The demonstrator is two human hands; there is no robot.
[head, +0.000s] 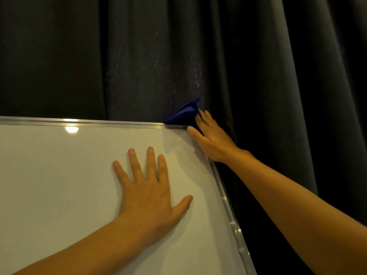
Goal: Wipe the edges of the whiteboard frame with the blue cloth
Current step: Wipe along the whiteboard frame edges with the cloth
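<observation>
Blue cloth [183, 114] pinched in your right hand [211, 140] caps the whiteboard frame [224, 197] corner, left hand [148, 188] flat below that grip; the edge descending from it likely remains.

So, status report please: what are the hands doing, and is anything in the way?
Left hand flat on the whiteboard, open. Right hand holds the blue cloth on the frame, far right corner. Dark curtain close behind; nothing blocking.

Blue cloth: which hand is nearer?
Right. The right hand holds the blue cloth at the corner of the whiteboard frame; the left hand lies flat on the board, below-left of it.
</observation>
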